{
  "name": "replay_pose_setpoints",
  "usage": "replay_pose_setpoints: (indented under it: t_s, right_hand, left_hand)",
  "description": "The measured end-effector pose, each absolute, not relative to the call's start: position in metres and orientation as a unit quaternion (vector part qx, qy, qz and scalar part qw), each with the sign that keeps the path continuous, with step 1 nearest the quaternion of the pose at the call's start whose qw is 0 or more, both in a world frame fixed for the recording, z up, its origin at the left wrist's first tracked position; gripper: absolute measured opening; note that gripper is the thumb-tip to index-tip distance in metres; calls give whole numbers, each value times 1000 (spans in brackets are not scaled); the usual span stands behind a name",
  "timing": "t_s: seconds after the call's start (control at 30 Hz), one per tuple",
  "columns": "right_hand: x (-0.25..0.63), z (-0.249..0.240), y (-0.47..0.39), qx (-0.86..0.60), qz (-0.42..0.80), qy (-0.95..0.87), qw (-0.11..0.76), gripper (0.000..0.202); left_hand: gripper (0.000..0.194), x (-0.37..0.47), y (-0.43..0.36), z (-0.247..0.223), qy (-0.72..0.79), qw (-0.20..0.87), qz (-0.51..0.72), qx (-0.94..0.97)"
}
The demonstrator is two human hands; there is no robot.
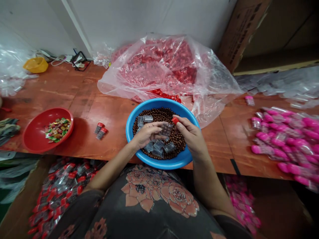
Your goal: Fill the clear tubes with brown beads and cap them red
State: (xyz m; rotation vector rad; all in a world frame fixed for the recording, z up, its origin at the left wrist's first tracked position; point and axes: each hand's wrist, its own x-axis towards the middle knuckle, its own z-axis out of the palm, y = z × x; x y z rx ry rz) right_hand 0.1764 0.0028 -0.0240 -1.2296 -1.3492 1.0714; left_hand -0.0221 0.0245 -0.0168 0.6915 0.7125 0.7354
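A blue basin (130, 132) at the table's front edge holds many brown beads (161, 114) and several small clear containers (158, 148). Over it, my left hand (147, 134) pinches a clear container (165, 129) filled with dark beads. My right hand (190, 134) grips a red cap (175, 120) between thumb and fingers, close beside the upper right of that container. The cap looks apart from the container. Two filled containers with red caps (101, 132) lie on the table to the left of the basin.
Behind the basin lies a large clear bag of red caps (174, 66). A red bowl (32, 136) with wrapped sweets is at left. Pink-capped containers (289, 136) are heaped at right. Below the table, a box of red-capped containers (59, 189) sits at lower left.
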Motion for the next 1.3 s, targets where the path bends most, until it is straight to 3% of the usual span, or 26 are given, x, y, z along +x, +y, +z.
replay_pose_setpoints:
  t_s: [0.27,0.7,0.93,1.3]
  right_hand:
    - [171,-22,6,-512,470,-528,488,36]
    - [177,-16,8,-489,414,-629,440,29]
    - [175,-13,5,-505,433,-568,484,39]
    - [186,-14,8,-489,426,-629,429,37]
  left_hand:
    - [37,-25,28,-18,340,829,344,280]
    - [43,-23,21,-14,355,799,328,357]
    - [46,-28,21,-11,369,784,316,387]
    - [48,-29,20,-14,356,790,301,397]
